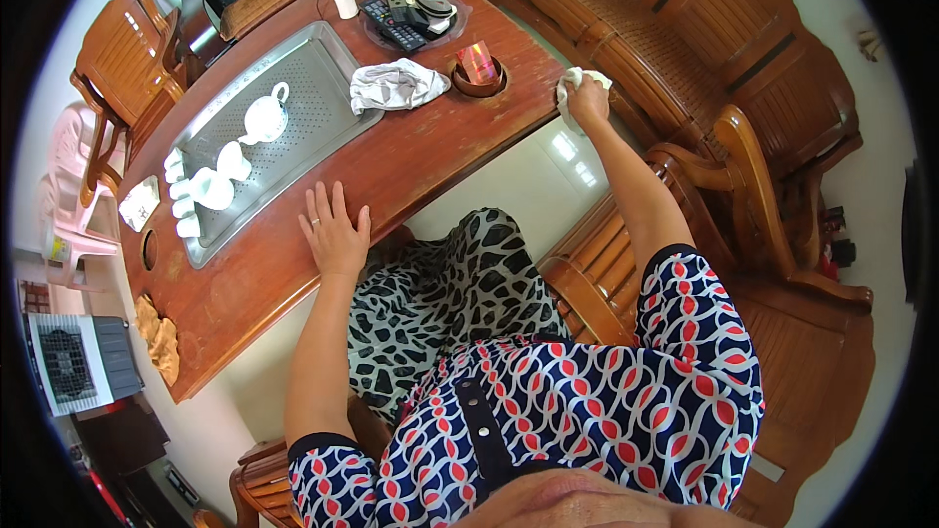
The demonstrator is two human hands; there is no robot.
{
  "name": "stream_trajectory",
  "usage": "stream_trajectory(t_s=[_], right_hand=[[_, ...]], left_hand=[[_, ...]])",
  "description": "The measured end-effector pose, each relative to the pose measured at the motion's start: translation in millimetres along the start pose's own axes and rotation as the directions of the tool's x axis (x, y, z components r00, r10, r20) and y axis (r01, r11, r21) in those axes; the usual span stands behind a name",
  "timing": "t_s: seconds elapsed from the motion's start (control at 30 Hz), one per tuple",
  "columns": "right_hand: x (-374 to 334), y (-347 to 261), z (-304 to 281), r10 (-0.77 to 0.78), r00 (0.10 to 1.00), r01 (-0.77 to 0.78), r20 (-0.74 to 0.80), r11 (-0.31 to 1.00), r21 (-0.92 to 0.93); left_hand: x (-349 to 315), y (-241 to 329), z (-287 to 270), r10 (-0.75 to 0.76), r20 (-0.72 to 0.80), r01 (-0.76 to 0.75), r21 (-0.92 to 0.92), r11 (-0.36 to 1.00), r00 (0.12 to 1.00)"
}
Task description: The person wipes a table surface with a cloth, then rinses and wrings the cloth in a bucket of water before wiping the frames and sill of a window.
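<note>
My right hand [587, 104] is closed on a whitish cloth [571, 86] at the right end of the reddish-brown wooden table [411, 161]. Flat on the tabletop near its front edge rests my left hand [337, 231], fingers spread and holding nothing; one finger wears a ring. Beyond it a metal tea tray [293, 152] with a perforated surface holds a white teapot [265, 119] and several white cups [211, 189]. A second crumpled whitish cloth [396, 86] lies at the tray's right edge. Close by, a red box [476, 63] sits in a round brown bowl [479, 86].
A clear plate [455, 34] with remote controls [393, 27] stands at the table's far side, near a white cylindrical container [344, 0]. A wooden sofa [665, 59] runs along the right, and a wooden armchair [129, 68] stands at left by pink plastic chairs [78, 171].
</note>
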State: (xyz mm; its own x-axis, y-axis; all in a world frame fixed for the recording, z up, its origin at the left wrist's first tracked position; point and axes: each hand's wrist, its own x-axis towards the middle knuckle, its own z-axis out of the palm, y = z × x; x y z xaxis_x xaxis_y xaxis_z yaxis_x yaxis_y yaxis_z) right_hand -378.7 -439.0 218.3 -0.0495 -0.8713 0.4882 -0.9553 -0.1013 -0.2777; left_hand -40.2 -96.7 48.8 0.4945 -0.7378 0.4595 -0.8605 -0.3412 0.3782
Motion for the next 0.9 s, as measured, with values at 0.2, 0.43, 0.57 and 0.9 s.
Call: stream_trajectory(t_s=[0.2, 0.43, 0.57, 0.9], right_hand=[[37.8, -26.1, -1.2, 0.150, 0.972, -0.114, 0.179, 0.974, -0.196], [139.7, -55.3, 30.0, -0.103, 0.936, 0.131, 0.335, 0.990, -0.061], [165.4, -106.6, 54.1, -0.354, 0.932, 0.326, 0.078, 0.912, 0.250], [173.0, -63.9, 45.2, -0.291, 0.832, 0.022, 0.471, 0.867, 0.497]], left_hand=[[-3.9, 4.3, -3.0, 0.000, 0.019, 0.000, 0.009, 1.000, 1.000], [-0.3, 11.9, -9.6, 0.014, 0.018, -0.014, -0.001, 1.000, 1.000], [-1.2, 10.7, -21.4, -0.009, 0.062, 0.009, -0.002, 1.000, 0.998], [-9.9, 11.8, -32.6, 0.006, 0.066, -0.002, -0.062, 0.998, 0.998]])
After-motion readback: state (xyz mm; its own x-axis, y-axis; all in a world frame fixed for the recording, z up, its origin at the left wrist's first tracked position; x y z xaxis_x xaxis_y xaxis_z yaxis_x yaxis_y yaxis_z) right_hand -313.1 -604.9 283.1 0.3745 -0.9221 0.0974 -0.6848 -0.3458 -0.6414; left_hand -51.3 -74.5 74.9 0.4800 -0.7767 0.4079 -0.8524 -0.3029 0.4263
